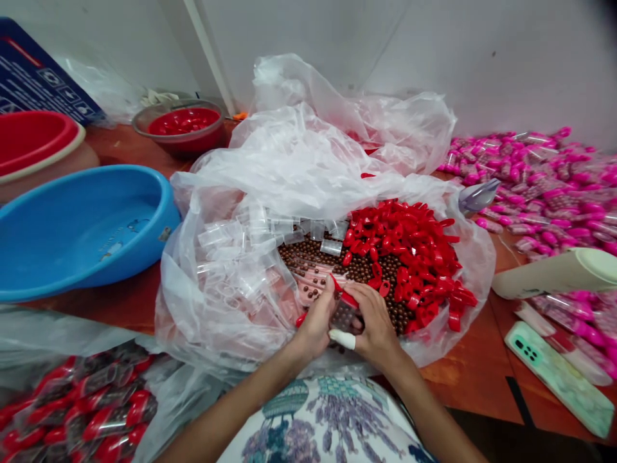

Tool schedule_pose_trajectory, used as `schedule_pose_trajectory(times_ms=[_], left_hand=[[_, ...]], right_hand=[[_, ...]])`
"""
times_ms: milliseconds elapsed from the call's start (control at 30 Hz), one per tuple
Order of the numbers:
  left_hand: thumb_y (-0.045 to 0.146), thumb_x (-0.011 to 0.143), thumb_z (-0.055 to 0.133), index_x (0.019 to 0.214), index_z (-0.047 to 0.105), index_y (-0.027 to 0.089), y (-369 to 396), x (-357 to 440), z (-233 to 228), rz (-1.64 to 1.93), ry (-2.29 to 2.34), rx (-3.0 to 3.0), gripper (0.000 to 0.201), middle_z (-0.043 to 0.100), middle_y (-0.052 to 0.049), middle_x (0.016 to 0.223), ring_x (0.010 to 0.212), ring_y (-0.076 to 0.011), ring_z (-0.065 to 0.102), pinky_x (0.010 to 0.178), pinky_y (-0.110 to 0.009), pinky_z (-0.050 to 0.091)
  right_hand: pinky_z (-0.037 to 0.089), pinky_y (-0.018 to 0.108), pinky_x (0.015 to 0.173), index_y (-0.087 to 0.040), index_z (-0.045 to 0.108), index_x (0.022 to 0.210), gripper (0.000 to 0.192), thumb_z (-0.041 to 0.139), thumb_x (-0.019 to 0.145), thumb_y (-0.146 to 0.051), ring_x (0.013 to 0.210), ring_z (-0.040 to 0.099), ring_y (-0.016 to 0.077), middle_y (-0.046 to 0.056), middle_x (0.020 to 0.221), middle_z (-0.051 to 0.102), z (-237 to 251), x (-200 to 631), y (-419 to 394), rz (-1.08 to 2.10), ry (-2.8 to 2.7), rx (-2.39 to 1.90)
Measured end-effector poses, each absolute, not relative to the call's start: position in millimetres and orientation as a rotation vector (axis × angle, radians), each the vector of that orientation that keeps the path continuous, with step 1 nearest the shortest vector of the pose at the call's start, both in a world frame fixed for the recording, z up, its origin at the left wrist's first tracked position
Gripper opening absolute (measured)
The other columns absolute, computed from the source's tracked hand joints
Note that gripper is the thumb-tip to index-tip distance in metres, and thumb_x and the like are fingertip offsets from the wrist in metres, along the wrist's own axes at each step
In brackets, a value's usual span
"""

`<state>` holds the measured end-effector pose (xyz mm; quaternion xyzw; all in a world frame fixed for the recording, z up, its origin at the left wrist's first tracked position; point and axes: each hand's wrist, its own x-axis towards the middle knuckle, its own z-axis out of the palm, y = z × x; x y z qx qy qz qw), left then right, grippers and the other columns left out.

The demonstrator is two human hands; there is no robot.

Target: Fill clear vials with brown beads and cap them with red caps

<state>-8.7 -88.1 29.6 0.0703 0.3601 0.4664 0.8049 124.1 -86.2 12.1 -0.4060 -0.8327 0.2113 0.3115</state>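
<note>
My left hand [318, 321] and my right hand [376, 325] meet at the near edge of a pink tray [308, 283] that lies in clear plastic sheeting. Between them they grip a small clear tube [344, 315] filled with brown balls, with a red cap [348, 298] on its top end. A white cot covers one right fingertip. Brown balls [359, 267] cover the tray's middle. Red caps [414, 251] are heaped on its right side. Empty clear tubes [241, 257] lie piled at its left.
A blue basin [81, 225] and a red basin [29, 138] stand at the left, a bowl of red caps [183, 122] behind. Filled red-capped tubes [72, 411] lie bagged at lower left. Pink-capped tubes [544, 180] heap at right, near a green phone [559, 376].
</note>
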Motion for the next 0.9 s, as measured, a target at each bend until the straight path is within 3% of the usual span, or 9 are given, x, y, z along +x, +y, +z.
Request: schedule_pose_trajectory(times_ms=[100, 200, 300, 500, 600, 733, 900], left_hand=[[0.055, 0.085, 0.036, 0.118, 0.053, 0.015, -88.8, -17.1, 31.0, 1.030, 0.832, 0.203, 0.055, 0.066, -0.007, 0.075, 0.051, -0.0120, 0.059, 0.042, -0.019, 0.043], [0.055, 0.086, 0.032, 0.125, 0.048, 0.017, -88.2, -25.1, 36.0, 1.067, 0.871, 0.264, 0.057, 0.066, -0.007, 0.076, 0.050, -0.0107, 0.057, 0.039, -0.017, 0.041], [0.056, 0.087, 0.028, 0.130, 0.043, 0.016, -86.8, -29.4, 39.9, 1.084, 0.877, 0.308, 0.061, 0.066, -0.009, 0.079, 0.051, -0.0107, 0.057, 0.037, -0.017, 0.041], [0.057, 0.087, 0.027, 0.137, 0.032, 0.015, -86.3, -31.6, 39.6, 1.133, 0.861, 0.332, 0.065, 0.066, -0.010, 0.082, 0.052, -0.0112, 0.057, 0.036, -0.016, 0.040], [0.057, 0.086, 0.029, 0.138, 0.028, 0.017, -86.2, -33.0, 41.2, 1.133, 0.864, 0.312, 0.066, 0.066, -0.009, 0.080, 0.052, -0.0111, 0.057, 0.037, -0.016, 0.040], [0.059, 0.086, 0.027, 0.138, 0.029, 0.017, -85.3, -34.4, 43.0, 1.125, 0.866, 0.335, 0.067, 0.066, -0.008, 0.076, 0.050, -0.0118, 0.056, 0.037, -0.018, 0.041], [0.060, 0.085, 0.027, 0.138, 0.030, 0.018, -84.6, -31.1, 38.6, 1.087, 0.882, 0.439, 0.068, 0.065, -0.006, 0.069, 0.047, -0.0110, 0.054, 0.036, -0.017, 0.039]], right_hand=[[0.037, 0.043, 0.096, -0.017, 0.025, 0.137, 0.068, 0.055, 0.079, -0.034, 0.119, 0.040, 0.0259, 0.013, 0.131, 0.044, 15.4, 134.2, -76.4, 0.660, -2.241, -1.091], [0.040, 0.038, 0.088, -0.024, 0.048, 0.122, 0.037, 0.043, 0.086, -0.020, 0.105, 0.049, 0.0217, 0.007, 0.112, 0.058, 16.9, 144.3, -59.5, 0.591, -2.206, -1.220], [0.037, 0.036, 0.080, -0.025, 0.063, 0.101, 0.029, 0.047, 0.081, -0.011, 0.094, 0.049, 0.0219, 0.004, 0.097, 0.064, 17.8, 144.2, -43.7, 0.383, -2.383, -1.330], [0.033, 0.035, 0.071, -0.022, 0.066, 0.086, 0.016, 0.053, 0.081, -0.014, 0.083, 0.047, 0.0224, 0.006, 0.077, 0.063, 18.1, 121.7, -32.7, 0.147, -2.664, -1.302], [0.033, 0.036, 0.073, -0.021, 0.066, 0.082, 0.013, 0.054, 0.081, -0.015, 0.083, 0.048, 0.0231, 0.007, 0.077, 0.063, 15.0, 118.4, -31.6, 0.141, -2.678, -1.265], [0.036, 0.037, 0.076, -0.023, 0.064, 0.092, 0.020, 0.051, 0.082, -0.013, 0.089, 0.050, 0.0233, 0.006, 0.087, 0.064, 11.2, 126.2, -32.1, 0.297, -2.490, -1.268], [0.042, 0.035, 0.082, -0.024, 0.060, 0.103, 0.022, 0.045, 0.087, -0.021, 0.096, 0.054, 0.0201, 0.004, 0.100, 0.064, 19.2, 133.7, -40.3, 0.783, -2.087, -1.196]])
